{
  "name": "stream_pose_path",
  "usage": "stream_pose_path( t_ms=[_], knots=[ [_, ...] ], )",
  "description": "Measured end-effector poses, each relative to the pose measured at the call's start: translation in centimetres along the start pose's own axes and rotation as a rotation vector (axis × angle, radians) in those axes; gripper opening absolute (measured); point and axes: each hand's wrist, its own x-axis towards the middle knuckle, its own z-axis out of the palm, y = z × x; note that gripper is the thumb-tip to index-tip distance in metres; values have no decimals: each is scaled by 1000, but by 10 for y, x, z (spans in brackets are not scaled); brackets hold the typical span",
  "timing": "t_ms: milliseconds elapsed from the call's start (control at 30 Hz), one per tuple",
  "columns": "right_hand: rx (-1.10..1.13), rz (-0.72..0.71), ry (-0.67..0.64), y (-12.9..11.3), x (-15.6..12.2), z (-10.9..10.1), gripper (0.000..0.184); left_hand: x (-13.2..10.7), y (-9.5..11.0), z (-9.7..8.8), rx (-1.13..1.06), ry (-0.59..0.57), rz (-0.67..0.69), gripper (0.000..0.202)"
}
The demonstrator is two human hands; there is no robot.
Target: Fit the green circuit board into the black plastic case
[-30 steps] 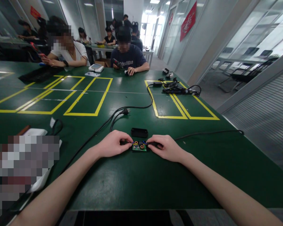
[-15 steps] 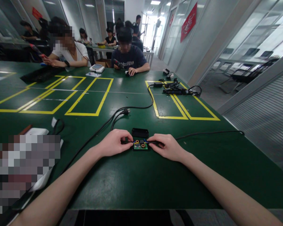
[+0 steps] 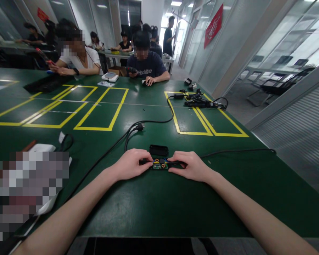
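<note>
A small green circuit board (image 3: 160, 164) with round yellow coils lies on the green table (image 3: 154, 209) between my hands. My left hand (image 3: 131, 164) pinches the black cable end at the board's left side. My right hand (image 3: 190, 165) is closed on the black cable at the board's right side. Just behind the board sits a black plastic case half (image 3: 158, 150). One black cable (image 3: 236, 151) runs right from my right hand, another (image 3: 106, 150) runs left and back to a plug (image 3: 139, 126).
Yellow tape rectangles (image 3: 101, 109) mark the table. A pile of black adapters and cables (image 3: 202, 102) lies at the back right. A white object (image 3: 41, 147) and a cable loop sit at left. Two people sit across the table, others behind them.
The board now looks flatter and lower between my fingers, tipped towards the black case half. Both hands have closed in slightly. A person has walked into the doorway at the back.
</note>
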Motion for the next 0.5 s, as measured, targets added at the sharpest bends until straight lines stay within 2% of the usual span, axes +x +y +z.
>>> stream_pose_path(
  t_ms=[233,500],
  knots=[
    [-153,-105,8,-3,5,-2,17,0,0,2,20,47,42,18],
    [-200,-161,27,-8,13,3,18,1,0,9,30,89,18,20]
  ],
)
